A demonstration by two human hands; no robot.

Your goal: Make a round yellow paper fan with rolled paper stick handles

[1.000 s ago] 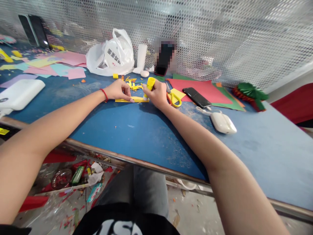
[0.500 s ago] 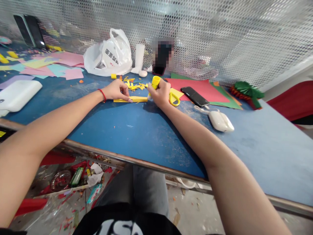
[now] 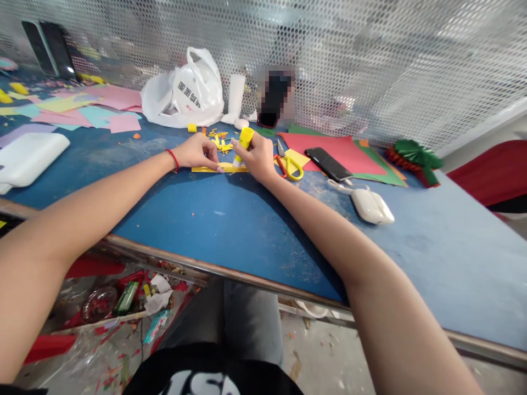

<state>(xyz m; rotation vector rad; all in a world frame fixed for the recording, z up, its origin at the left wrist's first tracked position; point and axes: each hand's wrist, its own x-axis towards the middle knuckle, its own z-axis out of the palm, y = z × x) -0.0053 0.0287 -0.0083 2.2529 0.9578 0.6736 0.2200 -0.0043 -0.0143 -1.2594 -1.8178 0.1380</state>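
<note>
A yellow paper strip (image 3: 212,168) lies flat on the blue table (image 3: 214,219). My left hand (image 3: 200,152) presses its left part down with the fingertips. My right hand (image 3: 257,156) grips a yellow glue stick (image 3: 242,142), tip down on the strip's right part. Yellow and orange paper scraps (image 3: 220,141) lie just behind the strip.
Yellow-handled scissors (image 3: 289,163) lie right of my right hand. Beyond are red and green paper sheets (image 3: 358,156), a black phone (image 3: 328,162), a white case (image 3: 370,205) and a green paper fan (image 3: 415,153). A white plastic bag (image 3: 185,93) sits at the mesh wall. Coloured sheets (image 3: 82,107) lie far left.
My right hand has slid the glue stick left along the strip, back from beyond its right end. My left hand has stayed on the strip.
</note>
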